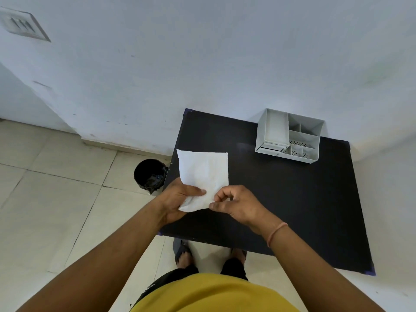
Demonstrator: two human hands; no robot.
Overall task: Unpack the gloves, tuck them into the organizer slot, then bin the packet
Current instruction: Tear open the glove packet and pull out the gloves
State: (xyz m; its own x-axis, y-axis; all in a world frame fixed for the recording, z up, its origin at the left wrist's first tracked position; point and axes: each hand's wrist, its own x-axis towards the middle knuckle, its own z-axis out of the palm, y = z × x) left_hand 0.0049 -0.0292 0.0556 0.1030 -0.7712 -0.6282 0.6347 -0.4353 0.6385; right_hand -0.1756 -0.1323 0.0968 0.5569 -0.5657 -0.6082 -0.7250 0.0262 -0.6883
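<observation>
A flat white glove packet [203, 174] is held up over the left part of the black table [281, 199]. My left hand [177, 199] grips its lower left corner, thumb on top. My right hand [234, 203] pinches the packet's lower right edge between thumb and fingers. No gloves show outside the packet. A grey organizer [290, 136] with several slots stands at the table's back edge by the wall, right of the packet. A black bin [149, 175] sits on the floor just left of the table.
A white wall runs behind the table. Pale floor tiles spread to the left. My feet stand at the table's near edge, under my yellow shirt.
</observation>
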